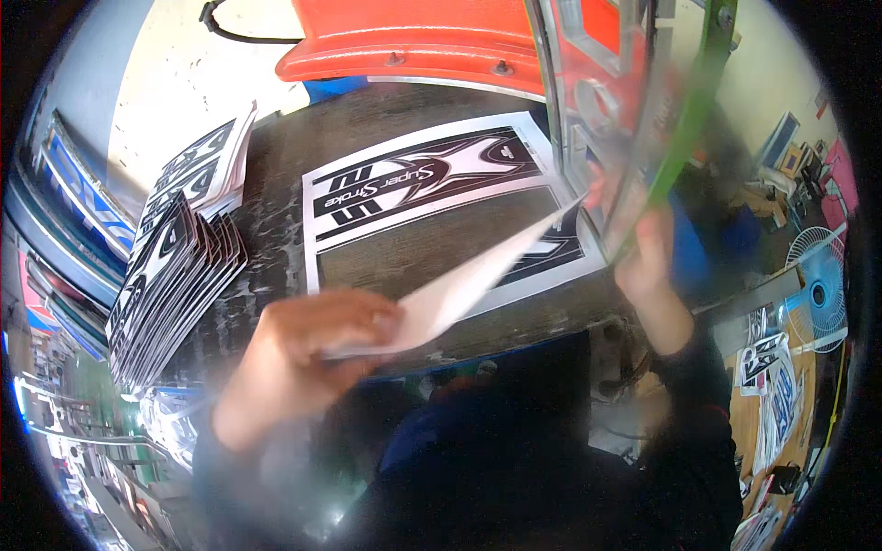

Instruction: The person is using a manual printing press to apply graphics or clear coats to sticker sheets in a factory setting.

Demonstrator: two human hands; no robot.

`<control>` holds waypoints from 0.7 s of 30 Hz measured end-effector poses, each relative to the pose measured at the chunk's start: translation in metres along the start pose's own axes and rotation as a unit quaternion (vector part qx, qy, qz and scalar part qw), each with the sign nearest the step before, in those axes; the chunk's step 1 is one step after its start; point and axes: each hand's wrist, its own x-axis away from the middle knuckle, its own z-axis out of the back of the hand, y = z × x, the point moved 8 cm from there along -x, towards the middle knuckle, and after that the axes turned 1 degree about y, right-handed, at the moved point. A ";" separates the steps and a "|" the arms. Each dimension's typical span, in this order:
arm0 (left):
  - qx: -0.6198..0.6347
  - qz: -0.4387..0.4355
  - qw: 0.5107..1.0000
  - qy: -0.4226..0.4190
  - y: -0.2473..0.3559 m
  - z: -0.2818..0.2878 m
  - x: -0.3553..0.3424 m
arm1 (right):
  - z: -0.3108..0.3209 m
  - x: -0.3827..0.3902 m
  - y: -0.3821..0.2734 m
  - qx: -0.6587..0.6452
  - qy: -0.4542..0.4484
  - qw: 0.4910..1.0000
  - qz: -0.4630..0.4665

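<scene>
My left hand pinches one end of a thin white sheet, lifted at a slant above the dark table. The sheet's far tip reaches toward the raised printing screen frame, which has a green edge and a see-through, patterned middle. At that frame's lower edge my right hand is closed around it, some fingers seen blurred behind it. Under the lifted sheet lies a larger printed sheet with black and white graphics; the dark table shows through a gap in it.
A fanned stack of printed pieces sits on the table's left side, with more sheets behind it. An orange metal part borders the far edge. To the right stand a fan and a wooden table with papers.
</scene>
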 end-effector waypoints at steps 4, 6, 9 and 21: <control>0.074 0.143 0.973 0.165 -0.017 0.032 0.029 | 0.003 0.004 0.006 -0.005 0.006 1.000 -0.019; 0.135 0.226 0.923 0.282 -0.044 0.057 0.052 | 0.004 0.006 0.007 -0.048 0.010 0.999 -0.003; 0.061 0.173 0.900 0.396 -0.059 0.117 0.079 | 0.002 0.007 0.012 -0.092 -0.009 0.996 0.013; -0.040 0.455 0.789 0.411 -0.153 0.337 0.257 | 0.013 0.010 0.020 -0.121 0.023 0.992 0.013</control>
